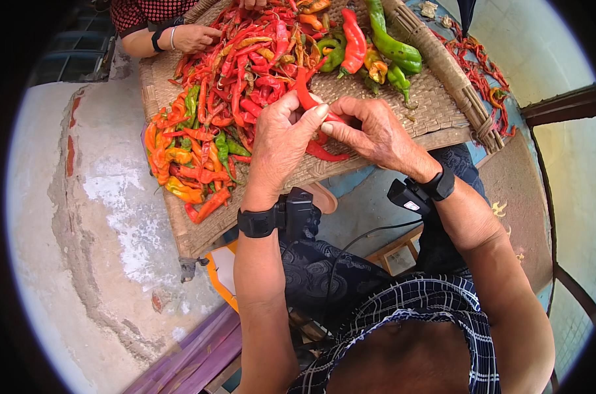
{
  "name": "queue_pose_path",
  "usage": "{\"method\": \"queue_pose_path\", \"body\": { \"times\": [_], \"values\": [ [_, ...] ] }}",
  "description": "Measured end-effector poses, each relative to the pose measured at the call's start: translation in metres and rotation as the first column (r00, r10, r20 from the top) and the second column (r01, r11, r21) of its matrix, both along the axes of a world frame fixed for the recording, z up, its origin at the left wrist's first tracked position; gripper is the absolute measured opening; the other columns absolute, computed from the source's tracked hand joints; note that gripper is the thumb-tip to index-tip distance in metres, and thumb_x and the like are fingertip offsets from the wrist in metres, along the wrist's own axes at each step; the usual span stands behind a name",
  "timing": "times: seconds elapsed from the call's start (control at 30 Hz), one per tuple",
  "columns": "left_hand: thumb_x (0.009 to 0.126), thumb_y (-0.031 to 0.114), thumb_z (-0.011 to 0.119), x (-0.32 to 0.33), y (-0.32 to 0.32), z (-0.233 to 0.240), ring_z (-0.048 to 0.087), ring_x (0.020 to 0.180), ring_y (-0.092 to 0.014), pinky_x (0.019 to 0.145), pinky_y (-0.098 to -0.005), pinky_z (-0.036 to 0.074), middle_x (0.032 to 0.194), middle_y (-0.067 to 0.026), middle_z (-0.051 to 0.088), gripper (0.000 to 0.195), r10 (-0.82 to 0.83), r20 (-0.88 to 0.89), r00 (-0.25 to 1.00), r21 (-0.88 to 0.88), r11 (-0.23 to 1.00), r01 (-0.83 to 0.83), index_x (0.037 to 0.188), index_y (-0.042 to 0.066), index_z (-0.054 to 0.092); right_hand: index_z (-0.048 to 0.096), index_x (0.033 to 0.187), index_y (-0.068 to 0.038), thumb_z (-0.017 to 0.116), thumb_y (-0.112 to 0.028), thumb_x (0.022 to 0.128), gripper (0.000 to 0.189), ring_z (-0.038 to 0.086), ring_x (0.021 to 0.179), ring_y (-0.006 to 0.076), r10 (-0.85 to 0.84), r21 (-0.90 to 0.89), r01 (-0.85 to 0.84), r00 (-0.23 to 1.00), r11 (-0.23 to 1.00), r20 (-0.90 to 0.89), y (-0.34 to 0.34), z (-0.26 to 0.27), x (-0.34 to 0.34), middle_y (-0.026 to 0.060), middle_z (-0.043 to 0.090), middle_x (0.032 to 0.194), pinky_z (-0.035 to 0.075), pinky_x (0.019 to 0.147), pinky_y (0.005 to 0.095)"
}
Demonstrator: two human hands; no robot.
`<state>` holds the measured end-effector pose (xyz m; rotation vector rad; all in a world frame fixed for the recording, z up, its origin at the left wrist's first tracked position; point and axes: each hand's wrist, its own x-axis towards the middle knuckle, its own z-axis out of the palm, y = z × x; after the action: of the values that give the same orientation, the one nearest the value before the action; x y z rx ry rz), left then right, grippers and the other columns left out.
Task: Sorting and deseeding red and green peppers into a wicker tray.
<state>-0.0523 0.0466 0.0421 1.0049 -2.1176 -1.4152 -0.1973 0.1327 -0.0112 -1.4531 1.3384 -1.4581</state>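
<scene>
Between my two hands is a long red chili pepper point(305, 93), held above the front part of a woven mat tray point(440, 113). My left hand point(283, 130) pinches its middle between thumb and fingers. At its lower end, the thumb and forefinger of my right hand point(371, 128) grip it too. Just beneath lies another red chili point(325, 152) near the tray's edge. Beyond my left hand spreads a large heap of red chilies point(248, 64), some of them wrinkled. Orange and green peppers point(194, 152) are gathered at the tray's left corner.
Large green peppers point(396, 49) and a big red pepper point(353, 42) lie at the back right. Another person's hand point(194, 38) touches the heap at the far left. A rolled rim point(440, 69) bounds the right side. Red scraps point(480, 74) lie beyond it. A cracked wall point(105, 197) stands left.
</scene>
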Motion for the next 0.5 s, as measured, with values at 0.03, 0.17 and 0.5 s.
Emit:
{"method": "queue_pose_path", "body": {
  "times": [0.03,0.17,0.5],
  "values": [
    [0.089,0.02,0.061,0.001,-0.002,0.001,0.053,0.064,-0.003,0.057,-0.0191,0.043,0.074,0.0021,0.059,0.019,-0.001,0.001,1.0,-0.001,1.0,0.001,0.094,0.002,0.062,0.063,0.093,0.002,0.063,-0.023,0.087,0.025,0.052,0.054,0.0163,-0.017,-0.023,0.017,1.0,1.0,-0.003,0.0,-0.001,0.001,0.0112,0.058,0.063,0.043,0.051,0.0325],
    [0.091,0.021,0.06,0.008,-0.03,0.011,0.055,0.063,-0.005,0.058,-0.0189,0.046,0.08,-0.0009,0.063,0.019,0.217,-0.071,0.974,0.048,0.976,-0.214,0.099,0.004,0.06,0.06,0.101,0.003,0.062,-0.02,0.088,0.026,0.054,0.057,0.0129,-0.152,-0.068,0.157,0.986,0.985,0.072,-0.001,0.001,-0.002,0.0088,0.059,0.065,0.045,0.054,0.0298],
    [0.085,0.014,0.064,-0.002,-0.033,0.0,0.057,0.072,-0.009,0.062,-0.0249,0.047,0.082,-0.0036,0.063,0.027,0.121,-0.01,0.993,-0.191,0.974,-0.121,0.11,0.003,0.061,0.061,0.102,0.0,0.057,-0.014,0.091,0.018,0.055,0.068,0.012,-0.251,-0.163,0.27,0.96,0.949,0.127,-0.005,-0.007,-0.011,0.0066,0.061,0.077,0.046,0.062,0.0272]
  ]
}}
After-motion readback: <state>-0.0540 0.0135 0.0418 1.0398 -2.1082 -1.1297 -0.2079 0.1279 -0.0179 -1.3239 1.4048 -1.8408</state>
